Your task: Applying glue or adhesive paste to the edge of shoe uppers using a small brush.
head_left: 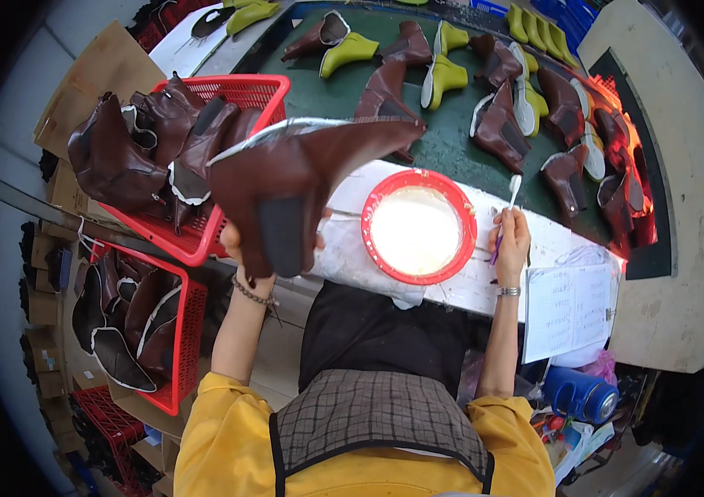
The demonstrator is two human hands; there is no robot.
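A brown leather boot upper (240,186) with a dark elastic side panel is held up in my left hand (232,243). The boot hides most of that hand; its fingers show at both sides of the shaft. My right hand (512,238) is closed around a toothbrush-like brush (516,184) with a white head and a purple handle, the head pointing up and away. Between the hands stands a round red tub (371,242) holding a creamy white paste (416,230). It rests on the white bench (468,286), to the right of the boot upper.
Red baskets (277,95) with brown boot uppers stand at the left, another basket (193,331) lower down. On the green conveyor belt (459,124) lie brown uppers and yellow-green lasts (449,79), near a glowing orange opening (641,199). A notebook (567,311) and blue flask (575,393) are at the right.
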